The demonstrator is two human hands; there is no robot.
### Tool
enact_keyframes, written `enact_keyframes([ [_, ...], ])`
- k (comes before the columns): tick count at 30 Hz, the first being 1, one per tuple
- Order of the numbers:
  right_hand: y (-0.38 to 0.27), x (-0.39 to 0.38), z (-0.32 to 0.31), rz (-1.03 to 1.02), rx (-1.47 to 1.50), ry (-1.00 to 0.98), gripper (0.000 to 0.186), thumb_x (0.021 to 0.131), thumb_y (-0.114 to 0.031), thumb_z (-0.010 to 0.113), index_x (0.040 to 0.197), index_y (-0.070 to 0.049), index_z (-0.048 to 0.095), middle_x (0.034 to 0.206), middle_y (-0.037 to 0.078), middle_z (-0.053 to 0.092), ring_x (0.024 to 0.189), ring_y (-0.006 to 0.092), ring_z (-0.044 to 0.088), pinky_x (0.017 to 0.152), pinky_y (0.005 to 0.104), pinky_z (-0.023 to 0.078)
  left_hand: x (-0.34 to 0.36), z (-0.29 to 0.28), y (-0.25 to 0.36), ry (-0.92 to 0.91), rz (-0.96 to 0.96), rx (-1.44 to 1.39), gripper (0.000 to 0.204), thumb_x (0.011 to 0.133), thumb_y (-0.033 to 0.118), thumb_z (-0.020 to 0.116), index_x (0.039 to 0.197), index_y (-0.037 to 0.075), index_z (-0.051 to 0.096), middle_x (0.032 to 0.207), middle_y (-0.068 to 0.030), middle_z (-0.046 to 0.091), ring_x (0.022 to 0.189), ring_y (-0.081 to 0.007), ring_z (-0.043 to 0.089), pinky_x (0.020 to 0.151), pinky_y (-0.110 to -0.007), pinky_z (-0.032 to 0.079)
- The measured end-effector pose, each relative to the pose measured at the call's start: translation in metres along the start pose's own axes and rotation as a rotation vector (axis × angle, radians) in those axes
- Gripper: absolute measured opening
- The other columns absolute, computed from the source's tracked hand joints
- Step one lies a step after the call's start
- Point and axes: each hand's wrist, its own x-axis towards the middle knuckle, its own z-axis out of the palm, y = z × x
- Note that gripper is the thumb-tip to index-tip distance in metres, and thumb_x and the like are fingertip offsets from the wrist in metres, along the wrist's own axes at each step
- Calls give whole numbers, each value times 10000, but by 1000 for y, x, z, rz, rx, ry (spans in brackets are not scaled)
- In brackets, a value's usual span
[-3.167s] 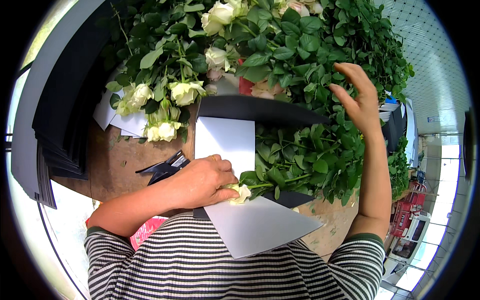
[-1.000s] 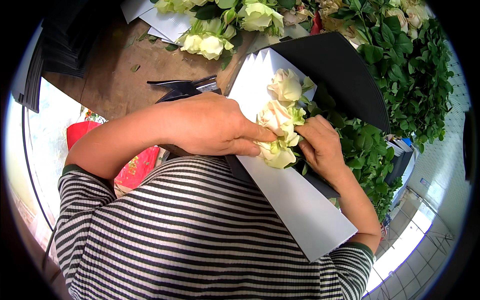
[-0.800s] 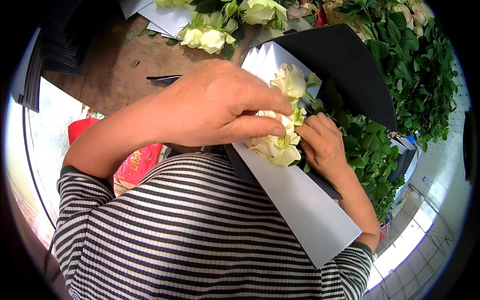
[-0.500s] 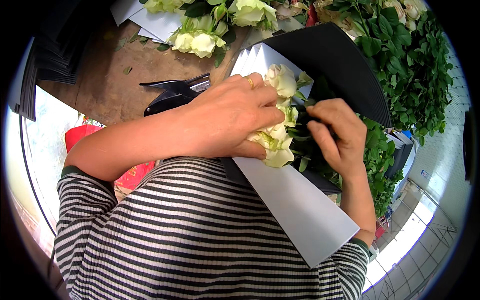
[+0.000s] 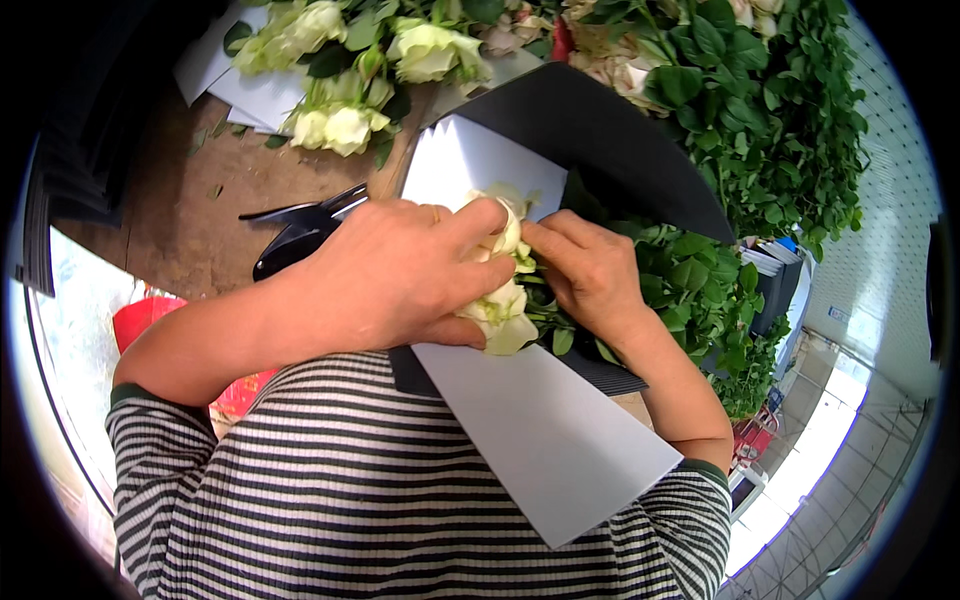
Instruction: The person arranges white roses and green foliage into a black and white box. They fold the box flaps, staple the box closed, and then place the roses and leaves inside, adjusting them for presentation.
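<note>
While bent over the brown table (image 5: 190,215), left hand (image 5: 400,270) closed around a cluster of pale cream roses (image 5: 503,300) at frame centre, thumb under the lowest bloom, fingers wrapped over the top. Right hand (image 5: 590,275) pressed against the same roses from the right, fingertips touching the upper bloom, grip pinched on the green stems. Roses lying on a white paper sheet (image 5: 540,430), itself on a black wrapping sheet (image 5: 590,130). Black scissors (image 5: 300,225) just left of the left hand. More cream roses (image 5: 345,125) at upper left; leafy greenery (image 5: 770,110) at upper right.
</note>
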Motion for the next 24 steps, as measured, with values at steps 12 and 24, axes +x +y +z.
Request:
enact_keyframes([
  [12,125,25,-110,256,-68,535,195,881,-86,631,1057,-3,630,976,110,648,788,161,606,680,274,466,12,-9,2,-145,17,32,552,755,461,696,1146,78,620,1356,-157,481,626,-271,666,526,-372,524],
  [24,135,49,-79,85,-399,331,470,720,18,638,1179,-43,562,1093,123,587,1021,322,564,863,385,473,5,-9,2,-138,6,50,554,768,471,685,1154,82,599,1375,-147,467,644,-292,667,530,-386,531],
])
